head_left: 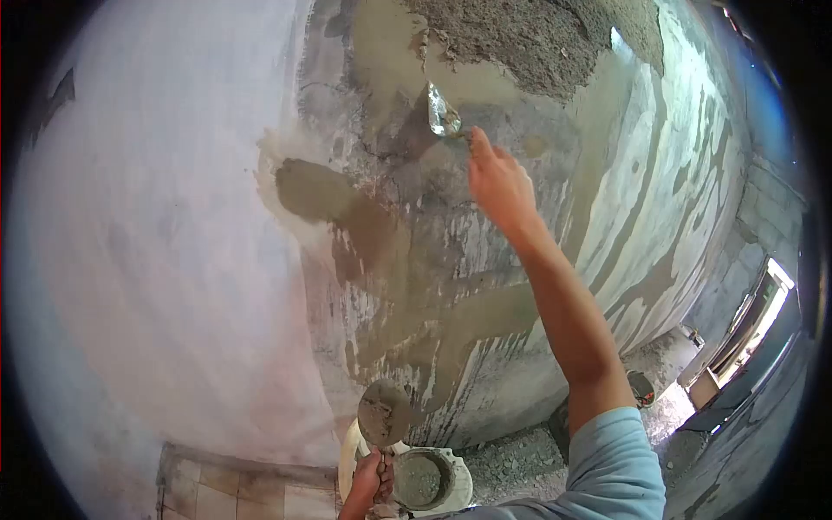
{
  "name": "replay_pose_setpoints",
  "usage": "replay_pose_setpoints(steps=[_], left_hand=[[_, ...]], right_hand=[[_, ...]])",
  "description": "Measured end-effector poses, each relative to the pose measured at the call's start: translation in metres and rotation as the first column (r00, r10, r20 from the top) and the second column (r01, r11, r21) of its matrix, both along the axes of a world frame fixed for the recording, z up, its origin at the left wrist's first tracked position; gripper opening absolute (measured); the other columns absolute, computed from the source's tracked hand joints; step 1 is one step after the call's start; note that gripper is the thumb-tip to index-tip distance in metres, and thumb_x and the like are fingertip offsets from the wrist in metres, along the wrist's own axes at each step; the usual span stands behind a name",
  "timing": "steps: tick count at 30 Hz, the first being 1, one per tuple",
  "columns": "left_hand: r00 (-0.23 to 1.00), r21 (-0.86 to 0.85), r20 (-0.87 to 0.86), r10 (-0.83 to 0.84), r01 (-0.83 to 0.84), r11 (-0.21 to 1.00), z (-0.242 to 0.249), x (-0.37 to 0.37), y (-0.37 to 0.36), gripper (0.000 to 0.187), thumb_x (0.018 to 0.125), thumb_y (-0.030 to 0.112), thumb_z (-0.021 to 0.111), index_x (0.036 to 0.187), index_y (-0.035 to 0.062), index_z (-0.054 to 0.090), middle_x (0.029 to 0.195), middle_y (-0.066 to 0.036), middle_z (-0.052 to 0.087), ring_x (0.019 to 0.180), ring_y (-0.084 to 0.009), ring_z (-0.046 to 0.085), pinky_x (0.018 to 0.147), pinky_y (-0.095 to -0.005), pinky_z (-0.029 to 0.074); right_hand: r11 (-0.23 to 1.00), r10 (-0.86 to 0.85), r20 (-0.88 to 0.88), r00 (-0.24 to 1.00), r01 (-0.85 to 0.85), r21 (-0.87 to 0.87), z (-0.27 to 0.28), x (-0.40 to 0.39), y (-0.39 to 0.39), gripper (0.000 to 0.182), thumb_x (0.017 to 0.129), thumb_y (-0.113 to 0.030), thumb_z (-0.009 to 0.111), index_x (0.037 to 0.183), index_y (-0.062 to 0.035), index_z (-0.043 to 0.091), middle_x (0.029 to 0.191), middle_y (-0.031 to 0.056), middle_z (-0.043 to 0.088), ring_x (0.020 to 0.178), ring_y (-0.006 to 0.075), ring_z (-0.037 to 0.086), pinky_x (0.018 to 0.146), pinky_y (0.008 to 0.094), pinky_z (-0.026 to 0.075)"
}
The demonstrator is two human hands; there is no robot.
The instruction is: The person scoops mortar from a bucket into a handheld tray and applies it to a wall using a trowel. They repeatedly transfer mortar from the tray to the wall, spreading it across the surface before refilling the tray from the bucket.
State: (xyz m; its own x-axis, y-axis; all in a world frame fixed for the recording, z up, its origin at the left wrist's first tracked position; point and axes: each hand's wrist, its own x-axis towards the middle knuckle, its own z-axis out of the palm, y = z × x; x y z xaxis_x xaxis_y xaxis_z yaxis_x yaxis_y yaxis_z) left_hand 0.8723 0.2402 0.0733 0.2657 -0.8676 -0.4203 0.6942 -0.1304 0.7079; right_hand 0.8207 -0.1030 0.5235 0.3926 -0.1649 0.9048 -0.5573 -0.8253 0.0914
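Observation:
My right hand (501,180) is closed on the handle of a small pointed trowel (443,113), raised against the upper wall just below a patch of rough mortar (529,39). The trowel's blade shines and has some mortar on it. Low in the view, my left hand (371,479) is wrapped round the handle of a round tool (384,412) with mortar on its face. Beside that hand is a bucket (446,472) with grey mortar (419,479) inside.
The wall (199,217) has a pale smooth part on the left and wet, streaked grey areas in the middle and right. Rubble (516,459) lies on the floor behind the bucket. Another bucket (641,388) and a bright opening (763,312) are at the right.

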Motion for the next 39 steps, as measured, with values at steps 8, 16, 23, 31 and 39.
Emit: replay_pose_setpoints(steps=[8, 16, 23, 31, 39], left_hand=[[0.999, -0.059, -0.008, -0.052, 0.051, 0.997, 0.021, -0.004, -0.005, 0.036, 0.104, 0.046, 0.044, 0.093, 0.0133, 0.054, 0.058, 0.002, 0.042, 0.040, -0.0128, 0.038, 0.037, -0.0315, 0.033], [0.995, -0.090, 0.076, -0.058, 0.065, 0.994, 0.020, 0.005, -0.021, 0.036, 0.104, 0.047, 0.044, 0.092, 0.0143, 0.054, 0.057, 0.001, 0.043, 0.042, -0.0106, 0.043, 0.038, -0.0283, 0.035], [0.975, 0.082, 0.213, 0.057, -0.076, 0.994, -0.025, 0.007, -0.020, 0.040, 0.103, 0.054, 0.047, 0.098, 0.0162, 0.060, 0.065, 0.002, 0.051, 0.049, -0.0107, 0.047, 0.043, -0.0285, 0.037], [0.995, 0.052, 0.102, -0.014, 0.009, 0.999, -0.018, 0.000, -0.002, 0.041, 0.104, 0.051, 0.044, 0.092, 0.0140, 0.055, 0.058, 0.000, 0.045, 0.040, -0.0144, 0.039, 0.038, -0.0324, 0.032], [1.000, -0.023, 0.012, -0.009, 0.010, 1.000, -0.030, -0.003, 0.005, 0.035, 0.107, 0.042, 0.039, 0.092, 0.0124, 0.051, 0.058, 0.001, 0.037, 0.040, -0.0132, 0.034, 0.036, -0.0318, 0.032]], right_hand=[[0.632, 0.550, 0.187, 0.814, -0.552, 0.544, -0.062, -0.057, 0.035, 0.044, 0.099, -0.017, 0.058, 0.141, -0.0043, 0.053, 0.085, 0.0116, 0.068, 0.067, 0.0299, 0.066, 0.059, 0.0353, 0.052], [-0.634, 0.199, 0.606, 0.770, -0.370, 0.679, -0.301, -0.092, 0.151, 0.034, 0.104, -0.020, 0.052, 0.135, -0.0063, 0.054, 0.081, 0.0048, 0.058, 0.049, 0.0096, 0.046, 0.041, 0.0247, 0.036], [-0.392, 0.135, 0.728, 0.673, -0.638, 0.663, -0.233, -0.103, 0.139, 0.042, 0.105, -0.022, 0.051, 0.143, -0.0038, 0.051, 0.081, 0.0047, 0.057, 0.049, 0.0099, 0.048, 0.042, 0.0238, 0.039], [0.776, 0.447, 0.403, 0.799, -0.570, 0.271, 0.008, -0.041, 0.011, 0.047, 0.104, -0.027, 0.053, 0.147, -0.0073, 0.050, 0.094, 0.0132, 0.070, 0.079, 0.0251, 0.068, 0.066, 0.0348, 0.053], [0.966, 0.250, 0.316, 0.915, -0.255, -0.025, 0.103, 0.034, -0.014, 0.045, 0.099, -0.028, 0.052, 0.138, -0.0062, 0.057, 0.107, 0.0236, 0.071, 0.102, 0.0465, 0.065, 0.088, 0.0517, 0.050]])
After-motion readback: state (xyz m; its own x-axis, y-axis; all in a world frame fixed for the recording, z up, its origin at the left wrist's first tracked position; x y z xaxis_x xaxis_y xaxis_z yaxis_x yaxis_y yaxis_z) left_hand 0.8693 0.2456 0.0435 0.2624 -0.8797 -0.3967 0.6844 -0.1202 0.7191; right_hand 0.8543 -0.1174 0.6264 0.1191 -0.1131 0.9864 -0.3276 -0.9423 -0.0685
